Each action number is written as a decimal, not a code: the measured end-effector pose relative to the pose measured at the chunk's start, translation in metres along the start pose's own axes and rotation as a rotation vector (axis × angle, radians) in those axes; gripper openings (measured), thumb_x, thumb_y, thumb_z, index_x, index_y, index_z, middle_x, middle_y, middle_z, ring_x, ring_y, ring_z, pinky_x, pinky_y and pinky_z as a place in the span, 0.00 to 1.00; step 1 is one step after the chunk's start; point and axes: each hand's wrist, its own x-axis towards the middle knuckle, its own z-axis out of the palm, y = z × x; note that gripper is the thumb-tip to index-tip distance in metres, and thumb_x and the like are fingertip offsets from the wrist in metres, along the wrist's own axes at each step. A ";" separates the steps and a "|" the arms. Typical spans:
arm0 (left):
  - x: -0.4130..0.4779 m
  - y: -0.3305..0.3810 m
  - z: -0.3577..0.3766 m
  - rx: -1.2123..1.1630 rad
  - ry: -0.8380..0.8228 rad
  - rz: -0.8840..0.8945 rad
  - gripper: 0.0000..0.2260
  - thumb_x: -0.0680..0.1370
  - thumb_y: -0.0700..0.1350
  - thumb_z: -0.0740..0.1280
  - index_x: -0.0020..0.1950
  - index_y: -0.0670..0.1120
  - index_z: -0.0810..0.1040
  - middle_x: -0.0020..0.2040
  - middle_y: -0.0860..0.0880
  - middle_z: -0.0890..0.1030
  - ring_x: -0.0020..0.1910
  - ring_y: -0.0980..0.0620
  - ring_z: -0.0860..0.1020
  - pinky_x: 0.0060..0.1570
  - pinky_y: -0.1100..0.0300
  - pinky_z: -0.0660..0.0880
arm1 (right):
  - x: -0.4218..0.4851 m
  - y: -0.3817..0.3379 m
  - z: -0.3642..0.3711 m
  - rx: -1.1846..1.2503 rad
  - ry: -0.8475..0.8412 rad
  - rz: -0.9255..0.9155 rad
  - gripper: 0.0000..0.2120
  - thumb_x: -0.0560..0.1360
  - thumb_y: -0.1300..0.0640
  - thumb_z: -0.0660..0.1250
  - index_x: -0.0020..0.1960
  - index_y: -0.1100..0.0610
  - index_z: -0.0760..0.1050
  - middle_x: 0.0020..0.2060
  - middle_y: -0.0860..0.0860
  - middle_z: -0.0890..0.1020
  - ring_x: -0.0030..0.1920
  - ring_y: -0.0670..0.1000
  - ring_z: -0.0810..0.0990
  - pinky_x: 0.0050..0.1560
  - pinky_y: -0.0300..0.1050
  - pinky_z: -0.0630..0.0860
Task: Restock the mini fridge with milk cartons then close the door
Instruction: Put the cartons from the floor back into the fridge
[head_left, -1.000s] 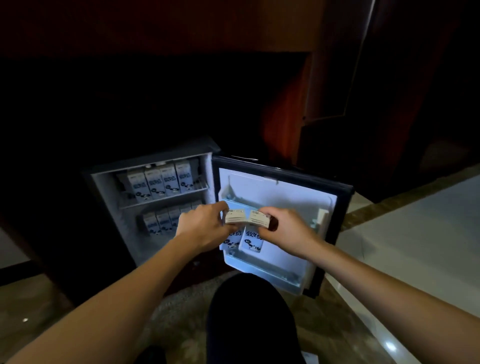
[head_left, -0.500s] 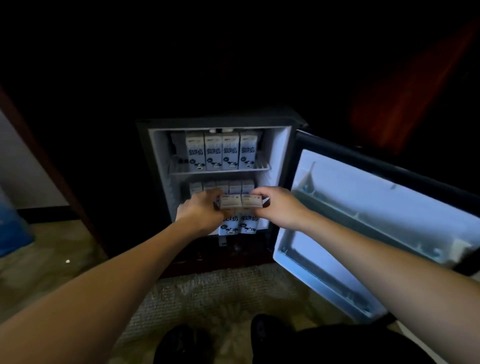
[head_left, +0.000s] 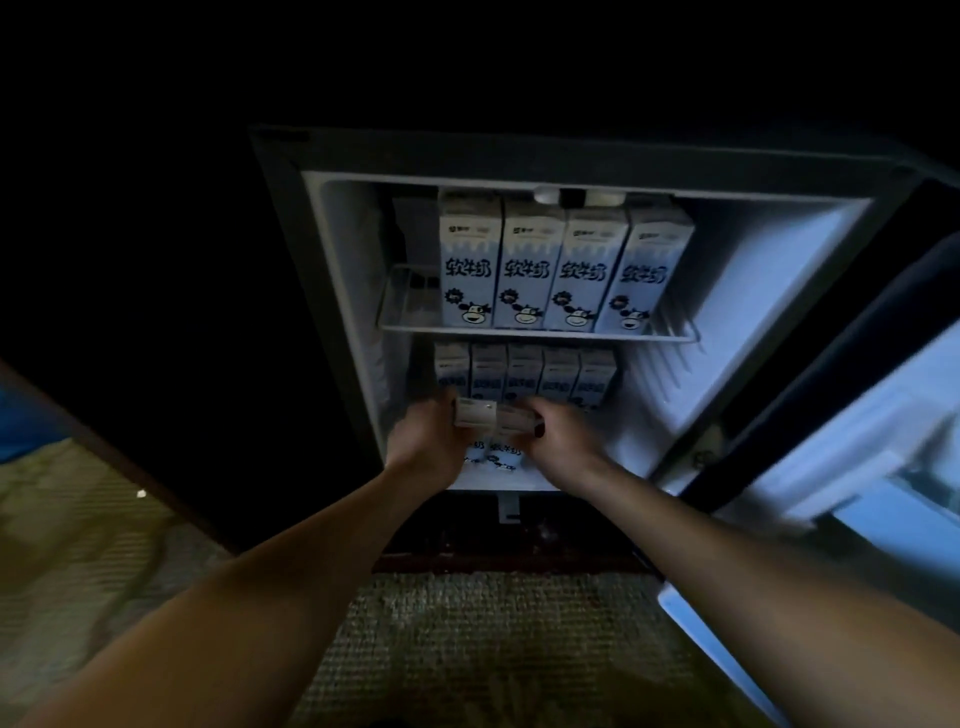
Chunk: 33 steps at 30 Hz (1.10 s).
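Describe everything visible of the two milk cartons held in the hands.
The two cartons are white and blue boxes, apparently cardboard, with dark lettering on the front. They are upright, side by side, at the front of the lower compartment of the fridge, before a row of five others. The left hand grips one near its top, the right hand the other.

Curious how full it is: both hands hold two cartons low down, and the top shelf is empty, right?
Not empty: the head view shows four cartons on the top shelf. The left hand and right hand do hold two cartons low down.
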 end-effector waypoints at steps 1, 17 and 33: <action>0.007 -0.003 0.003 -0.007 0.005 0.002 0.07 0.80 0.45 0.65 0.58 0.53 0.74 0.56 0.49 0.82 0.52 0.47 0.81 0.52 0.49 0.80 | 0.006 0.001 0.003 -0.003 0.007 -0.007 0.17 0.78 0.60 0.70 0.66 0.56 0.76 0.57 0.52 0.82 0.56 0.52 0.80 0.51 0.43 0.76; 0.063 -0.026 0.029 -0.077 0.213 0.023 0.16 0.82 0.40 0.57 0.68 0.54 0.70 0.63 0.52 0.77 0.62 0.52 0.75 0.60 0.58 0.72 | 0.048 0.009 0.027 -0.108 0.205 -0.219 0.17 0.81 0.60 0.65 0.69 0.53 0.73 0.65 0.54 0.67 0.54 0.52 0.77 0.53 0.37 0.70; 0.062 -0.026 0.034 -0.148 0.304 0.073 0.21 0.80 0.40 0.61 0.71 0.55 0.66 0.66 0.54 0.75 0.65 0.53 0.74 0.62 0.61 0.71 | 0.057 0.003 0.032 -0.098 0.246 -0.193 0.11 0.79 0.60 0.66 0.60 0.57 0.71 0.62 0.55 0.68 0.49 0.55 0.77 0.44 0.45 0.73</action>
